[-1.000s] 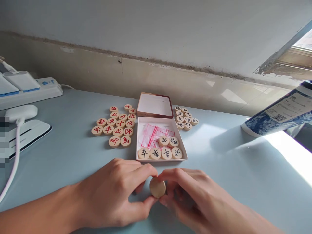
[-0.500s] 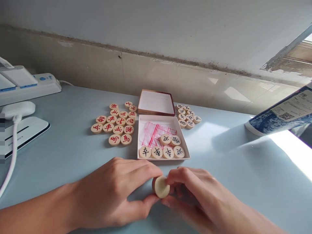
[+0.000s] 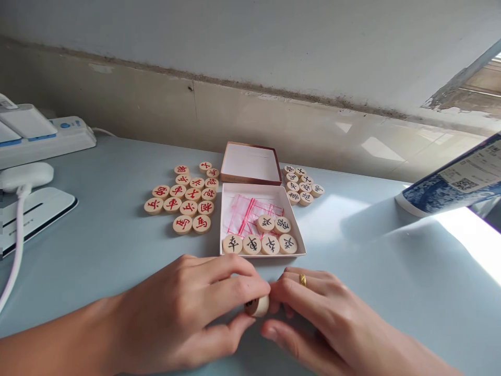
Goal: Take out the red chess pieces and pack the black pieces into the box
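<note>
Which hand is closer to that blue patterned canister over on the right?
The right hand: it is left of the blue canister and nearer the viewer. The left hand is farther left, pinching a round piece.

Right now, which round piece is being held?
The half-covered black-marked piece in the left hand; the other pieces just lie in the box or on the table.

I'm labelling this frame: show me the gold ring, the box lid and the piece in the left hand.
Gold ring [image 3: 302,280]: head view, on its band.
Box lid [image 3: 251,161]: head view, white inside.
Held piece [image 3: 260,307]: head view, bare side.
</note>
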Available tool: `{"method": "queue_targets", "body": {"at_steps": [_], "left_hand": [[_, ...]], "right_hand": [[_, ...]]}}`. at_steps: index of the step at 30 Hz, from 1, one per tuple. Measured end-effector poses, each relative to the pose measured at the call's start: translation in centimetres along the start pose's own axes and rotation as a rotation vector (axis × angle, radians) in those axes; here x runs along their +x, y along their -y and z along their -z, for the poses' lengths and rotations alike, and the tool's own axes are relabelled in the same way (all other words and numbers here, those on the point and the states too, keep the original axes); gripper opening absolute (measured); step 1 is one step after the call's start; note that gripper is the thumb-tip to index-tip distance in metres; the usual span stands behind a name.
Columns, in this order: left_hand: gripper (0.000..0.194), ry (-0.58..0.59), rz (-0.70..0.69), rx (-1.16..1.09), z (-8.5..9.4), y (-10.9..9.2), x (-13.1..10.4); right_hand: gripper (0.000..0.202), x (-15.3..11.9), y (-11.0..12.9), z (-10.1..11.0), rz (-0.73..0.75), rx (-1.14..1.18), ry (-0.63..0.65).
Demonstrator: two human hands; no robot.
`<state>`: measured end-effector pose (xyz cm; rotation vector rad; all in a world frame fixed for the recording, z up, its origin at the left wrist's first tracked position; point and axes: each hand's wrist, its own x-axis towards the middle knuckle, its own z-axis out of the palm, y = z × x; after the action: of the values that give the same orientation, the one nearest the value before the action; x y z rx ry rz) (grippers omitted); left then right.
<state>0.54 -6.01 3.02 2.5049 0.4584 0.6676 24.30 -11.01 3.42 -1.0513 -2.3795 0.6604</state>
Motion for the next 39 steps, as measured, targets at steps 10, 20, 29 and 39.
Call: {"method": "queue_targets", "body": {"at_steps": [10, 20, 29, 39], "left_hand": [[0.023, -0.015, -0.045, 0.153, 0.1, -0.2, 0.1], [0.023, -0.070, -0.057, 0.071, -0.3, 0.4, -0.3], [0.022, -0.075, -0.035, 0.096, -0.2, 0.1, -0.3], [0.046, -0.004, -0.028, 0.060, -0.3, 0.2, 0.2]], "right_hand": [[0.025, 0.2, 0.2, -0.1, -0.086, 0.054, 0.000], [0.025, 0.4, 0.5, 0.6, -0.132, 0.089, 0.051], [0.022, -0.2, -0.3, 0.1, 0.080, 0.066, -0.161], [0.013, -0.2, -0.6, -0.1, 0.154, -0.087, -0.117]]}}
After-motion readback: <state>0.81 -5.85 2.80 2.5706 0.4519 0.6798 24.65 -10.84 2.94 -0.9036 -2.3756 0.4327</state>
